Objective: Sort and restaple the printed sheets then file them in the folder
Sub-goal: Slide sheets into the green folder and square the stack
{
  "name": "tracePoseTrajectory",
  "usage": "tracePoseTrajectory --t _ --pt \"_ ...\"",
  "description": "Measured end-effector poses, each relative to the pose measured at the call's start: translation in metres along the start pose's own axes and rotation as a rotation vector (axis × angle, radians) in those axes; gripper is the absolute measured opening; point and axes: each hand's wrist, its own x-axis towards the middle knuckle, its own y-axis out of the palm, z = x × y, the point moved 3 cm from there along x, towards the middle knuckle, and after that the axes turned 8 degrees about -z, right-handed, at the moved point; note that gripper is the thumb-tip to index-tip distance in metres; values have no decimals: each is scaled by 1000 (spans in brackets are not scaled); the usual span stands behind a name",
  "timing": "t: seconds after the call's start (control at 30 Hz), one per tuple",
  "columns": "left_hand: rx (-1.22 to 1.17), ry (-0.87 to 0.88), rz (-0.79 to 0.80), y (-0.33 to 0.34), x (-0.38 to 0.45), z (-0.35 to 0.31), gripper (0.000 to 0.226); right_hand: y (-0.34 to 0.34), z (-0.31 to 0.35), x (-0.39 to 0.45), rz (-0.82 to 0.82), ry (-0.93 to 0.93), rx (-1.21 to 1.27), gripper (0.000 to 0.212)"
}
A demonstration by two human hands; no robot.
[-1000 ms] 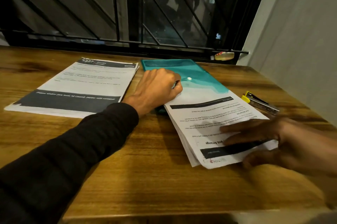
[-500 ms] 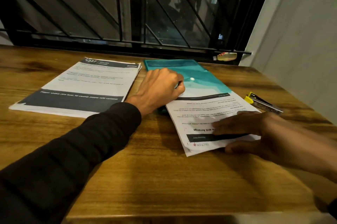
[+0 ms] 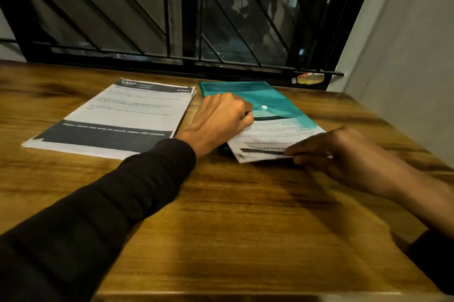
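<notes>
Teal plastic folder (image 3: pixel 245 95) lies at the far edge of the table (image 3: pixel 221 240), right of centre, its long axis running from the far edge toward the near right. A stapled set of printed sheets (image 3: pixel 272 139) sits partly inside it: the far end shows through the translucent cover, and the near end projects from the mouth toward the near edge, along the same axis as the folder.

The left hand (image 3: pixel 221 124) rests on the folder's left side at the mouth, fingers curled; it appears to pinch the cover and hold it up, though the fingertips are turned away and the exact grip cannot be told. Its dark-sleeved forearm crosses the table from the near left corner.

The right hand (image 3: pixel 344 154) is at the sheets' near right corner, fingers extended and close together over the top page, thumb apparently below the paper's edge; the hand is blurred, so whether it pinches or only presses cannot be told. The folder mouth lies straight ahead of these fingers, away from the person, so the right hand is the one placed to push the sheets in along their long axis, by judgement the step in hand.

A second stack of printed sheets (image 3: pixel 115 117) lies flat toward the far left, well apart from the folder's mouth and from both hands.
</notes>
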Motion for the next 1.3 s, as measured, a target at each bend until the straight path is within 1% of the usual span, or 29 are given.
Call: tracePoseTrajectory --t 0.2,0.3,0.37,0.5,0.57,0.67,0.73,0.8,0.83,0.9,0.97,1.07,1.13,1.23,1.3 --pt "13 15 3 0 0 0 28 18 -2 39 -5 29 -141 28" --pt "24 21 8 -3 0 -1 29 28 -6 58 -54 65 -163 25" --pt "37 20 38 -3 -1 -1 27 35 -9 69 -82 105 -175 23" --pt "70 -38 144 0 -2 3 22 46 -11 82 -112 189 -164 15" --pt "25 -93 147 -4 -2 6 21 49 -11 82 -138 193 -132 11" --pt "-40 -243 77 -13 1 19 28 47 -9 77 -224 199 1 15" --pt "-27 -390 78 -21 2 42 29 42 -5 71 -354 203 53 23" --pt "-1 -571 99 -31 0 72 26 39 4 66 -477 186 61 28" --pt "14 -660 102 -38 -4 87 24 38 13 63 -523 147 49 29" --pt "43 -812 110 -48 -15 117 27 40 32 62 -599 3 -4 28" --pt "64 -932 142 -56 -31 144 36 44 48 62 -592 -93 -33 28" --pt "104 -1076 202 -69 -55 176 53 53 60 60 -510 -152 3 24" --pt "121 -1129 250 -75 -68 192 61 60 68 57 -470 -210 9 21" --pt "153 -1186 316 -77 -84 206 75 65 73 54 -421 -255 23 27" --pt "157 -1212 315 -76 -89 212 78 66 73 54 -386 -254 63 28"
